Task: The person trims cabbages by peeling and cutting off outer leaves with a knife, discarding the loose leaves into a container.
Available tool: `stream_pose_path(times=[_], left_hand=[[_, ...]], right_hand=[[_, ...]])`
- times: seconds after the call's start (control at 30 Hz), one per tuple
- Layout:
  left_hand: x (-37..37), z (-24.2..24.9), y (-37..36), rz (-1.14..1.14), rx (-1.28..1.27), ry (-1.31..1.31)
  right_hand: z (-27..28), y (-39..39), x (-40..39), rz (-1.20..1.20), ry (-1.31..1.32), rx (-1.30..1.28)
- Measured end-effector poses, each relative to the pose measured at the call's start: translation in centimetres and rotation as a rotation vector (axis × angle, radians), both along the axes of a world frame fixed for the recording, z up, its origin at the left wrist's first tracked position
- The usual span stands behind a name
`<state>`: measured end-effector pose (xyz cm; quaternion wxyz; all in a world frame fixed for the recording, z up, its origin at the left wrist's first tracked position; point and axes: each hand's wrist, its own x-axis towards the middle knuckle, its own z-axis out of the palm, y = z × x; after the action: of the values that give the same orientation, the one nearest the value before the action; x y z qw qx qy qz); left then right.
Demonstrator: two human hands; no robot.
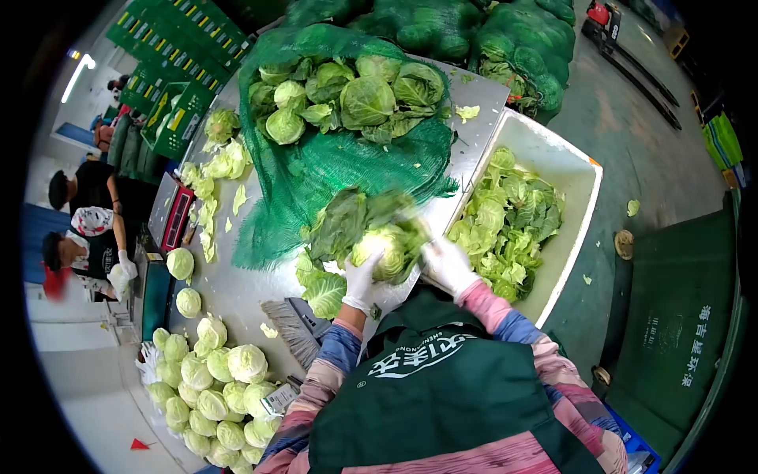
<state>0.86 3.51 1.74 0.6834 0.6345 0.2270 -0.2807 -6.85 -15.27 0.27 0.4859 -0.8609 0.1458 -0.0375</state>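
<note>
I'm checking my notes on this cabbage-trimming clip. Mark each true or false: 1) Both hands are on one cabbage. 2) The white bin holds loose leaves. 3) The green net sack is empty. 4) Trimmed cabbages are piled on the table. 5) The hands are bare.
1) True: the left hand and right hand grip one cabbage.
2) True: the white bin holds loose leaves.
3) False: the green net sack holds untrimmed cabbages.
4) True: trimmed cabbages sit on the table.
5) False: both wear white gloves.
</note>
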Motion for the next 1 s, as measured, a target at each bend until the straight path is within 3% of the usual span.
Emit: stream_pose_path(times=[0.07, 0.1, 0.17, 0.23, 0.27, 0.3, 0.43, 0.5, 0.57, 0.63, 0.7, 0.8, 1.0], left_hand=[[-0.3, 0.0, 0.0, -0.005, 0.007, 0.004], [-0.5, 0.1, -0.2, -0.024, -0.029, 0.011], [-0.7, -1.1, -1.3, -0.015, 0.001, 0.020], [-0.7, -5.3, -1.4, -0.167, 0.049, -0.248], [-0.4, -6.5, -1.3, -0.191, 0.149, -0.254], [-0.1, -6.9, -1.5, -0.215, 0.248, -0.257], [0.3, -3.0, -1.6, -0.275, 0.078, -0.236], [0.5, -1.6, -1.1, -0.304, -0.134, -0.152], [0.7, -1.7, -1.0, -0.271, -0.090, -0.173], [1.1, -2.7, -1.2, -0.260, -0.036, -0.363], [1.6, -1.6, -2.3, -0.259, -0.068, -0.375], [2.8, -1.9, -2.3, -0.335, -0.067, -0.280], [2.4, -2.3, -2.5, -0.333, -0.109, -0.367]], right_hand=[[-1.4, -4.3, 0.0, -0.271, 0.159, 0.114], [-1.5, -5.6, 0.0, -0.374, 0.088, -0.255], [0.0, -6.0, -0.5, -0.299, 0.167, -0.355], [1.9, -4.2, -0.4, -0.016, 0.257, -0.202], [0.2, -2.7, -0.7, 0.067, -0.005, -0.267], [1.5, -1.6, -0.4, 0.136, 0.107, -0.307], [-0.2, -1.4, 1.3, -0.073, 0.302, -0.163], [-4.9, -4.1, 1.0, -0.199, 0.330, -0.248], [-3.5, -5.4, 0.4, -0.159, 0.387, -0.363], [-1.5, -4.9, 0.4, -0.105, 0.307, -0.372], [-0.3, -3.6, 0.9, 0.132, -0.066, -0.337], [2.5, -2.0, 1.5, 0.300, 0.028, -0.504], [3.0, -1.4, 2.5, 0.325, 0.141, -0.525]])
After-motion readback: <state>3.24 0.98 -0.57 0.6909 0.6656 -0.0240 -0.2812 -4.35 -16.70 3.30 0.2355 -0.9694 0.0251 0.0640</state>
